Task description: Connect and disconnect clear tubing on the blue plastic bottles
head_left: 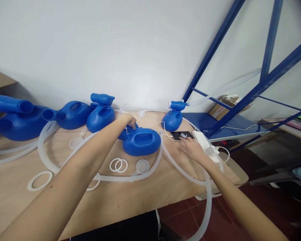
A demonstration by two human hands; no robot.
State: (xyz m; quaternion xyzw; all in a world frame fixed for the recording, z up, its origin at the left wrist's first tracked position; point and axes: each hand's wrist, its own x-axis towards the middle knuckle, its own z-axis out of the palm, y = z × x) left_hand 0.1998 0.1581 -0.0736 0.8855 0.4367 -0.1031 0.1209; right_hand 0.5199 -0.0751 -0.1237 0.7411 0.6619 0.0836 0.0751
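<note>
My left hand [129, 119] reaches out to a blue plastic urinal bottle [141, 150] lying on its side, its fingers curled down at the neck end. The fingertips are partly hidden behind the bottle. My right hand [190, 149] lies palm down on the table with the fingers stretched out. Its fingertips are at the near edge of a dark phone [177, 135], which has a white cable plugged in. A small pale patch shows on the phone by the fingers; I cannot tell what it is. A clear cap with a strap [142, 166] lies in front of the bottle.
More blue bottles stand along the wall, on the left [72, 117] and at the back right [172, 121]. Clear hoses [175, 164] loop across the wooden table [120, 204] and over its edge. White rings [40, 180], a white power strip [202, 142] and a blue metal rack [215, 43] are also there.
</note>
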